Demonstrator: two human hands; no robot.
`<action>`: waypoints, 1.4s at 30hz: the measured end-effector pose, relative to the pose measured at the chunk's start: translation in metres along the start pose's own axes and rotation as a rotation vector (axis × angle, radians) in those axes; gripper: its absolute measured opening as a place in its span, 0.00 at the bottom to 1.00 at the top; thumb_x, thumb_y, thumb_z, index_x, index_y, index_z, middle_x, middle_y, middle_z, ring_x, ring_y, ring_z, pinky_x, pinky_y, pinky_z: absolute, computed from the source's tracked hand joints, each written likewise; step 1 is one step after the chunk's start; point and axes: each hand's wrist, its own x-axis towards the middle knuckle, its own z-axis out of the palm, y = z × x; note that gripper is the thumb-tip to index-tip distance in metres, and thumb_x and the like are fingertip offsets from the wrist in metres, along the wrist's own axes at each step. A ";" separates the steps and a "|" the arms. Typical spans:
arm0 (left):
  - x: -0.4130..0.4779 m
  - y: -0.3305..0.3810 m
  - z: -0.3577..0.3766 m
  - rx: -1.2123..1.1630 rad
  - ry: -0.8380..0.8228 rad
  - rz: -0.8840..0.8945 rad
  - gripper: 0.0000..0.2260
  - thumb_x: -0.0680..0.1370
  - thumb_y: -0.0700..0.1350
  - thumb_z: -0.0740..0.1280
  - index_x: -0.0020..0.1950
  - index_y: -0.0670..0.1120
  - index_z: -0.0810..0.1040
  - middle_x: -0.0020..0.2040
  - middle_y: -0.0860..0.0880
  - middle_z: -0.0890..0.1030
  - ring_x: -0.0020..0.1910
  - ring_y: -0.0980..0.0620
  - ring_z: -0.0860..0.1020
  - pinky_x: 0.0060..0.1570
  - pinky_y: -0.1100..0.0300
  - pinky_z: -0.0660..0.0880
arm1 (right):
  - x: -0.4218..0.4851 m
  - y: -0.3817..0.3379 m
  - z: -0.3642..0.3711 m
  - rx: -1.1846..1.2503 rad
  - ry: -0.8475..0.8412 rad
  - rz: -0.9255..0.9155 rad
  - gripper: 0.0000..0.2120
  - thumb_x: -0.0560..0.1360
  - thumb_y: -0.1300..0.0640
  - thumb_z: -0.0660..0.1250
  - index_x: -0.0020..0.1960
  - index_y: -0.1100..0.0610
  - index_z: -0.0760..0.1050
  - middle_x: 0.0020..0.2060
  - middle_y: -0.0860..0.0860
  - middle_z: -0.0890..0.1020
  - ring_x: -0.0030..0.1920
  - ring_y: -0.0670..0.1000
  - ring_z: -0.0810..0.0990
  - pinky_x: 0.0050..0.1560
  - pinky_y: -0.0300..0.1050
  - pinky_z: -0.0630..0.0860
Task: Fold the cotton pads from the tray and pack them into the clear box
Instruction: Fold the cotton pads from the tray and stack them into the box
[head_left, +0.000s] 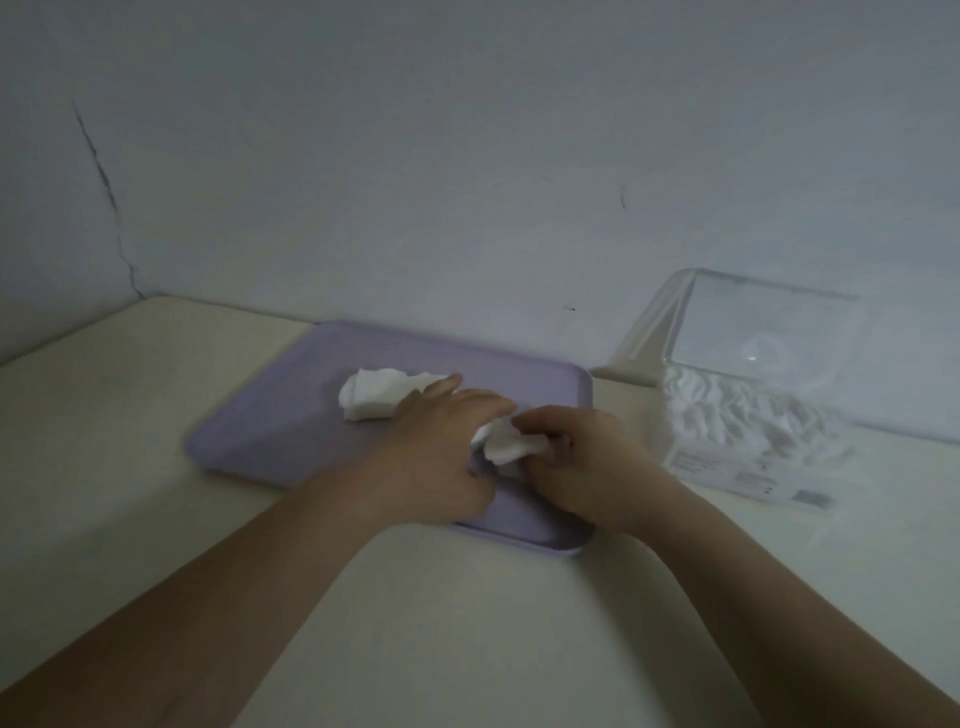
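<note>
Two hands fold pad over lilac tray, cream table.

Lilac tray, plain. White cotton pads at its far edge. Clear box holds white pads. Cream tabletop. Pale grey-blue wall, dark crack.

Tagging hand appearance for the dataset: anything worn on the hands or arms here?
Nothing worn. The left hand and right hand are bare: no gloves, rings, watch or bands visible. Both forearms are uncovered to the frame edge, with no sleeves in view.
</note>
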 end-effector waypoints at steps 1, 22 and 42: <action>0.003 0.002 0.006 -0.033 0.009 -0.007 0.34 0.67 0.53 0.62 0.74 0.54 0.73 0.73 0.51 0.76 0.78 0.42 0.66 0.76 0.42 0.61 | -0.004 0.003 0.000 0.037 0.002 -0.011 0.14 0.74 0.53 0.71 0.59 0.49 0.85 0.45 0.44 0.87 0.43 0.42 0.83 0.47 0.33 0.73; 0.018 0.018 0.024 -0.836 0.372 -0.144 0.04 0.76 0.42 0.74 0.49 0.49 0.83 0.44 0.51 0.88 0.43 0.54 0.85 0.45 0.55 0.82 | -0.003 0.028 0.021 1.003 0.193 0.124 0.27 0.67 0.58 0.79 0.65 0.55 0.78 0.53 0.57 0.88 0.55 0.61 0.87 0.57 0.59 0.83; 0.013 0.021 0.027 -0.521 0.348 0.027 0.11 0.77 0.41 0.69 0.54 0.56 0.82 0.54 0.59 0.83 0.56 0.63 0.78 0.57 0.65 0.74 | -0.009 0.029 0.012 0.829 0.551 0.215 0.06 0.80 0.54 0.72 0.48 0.56 0.83 0.39 0.54 0.87 0.39 0.48 0.84 0.44 0.48 0.81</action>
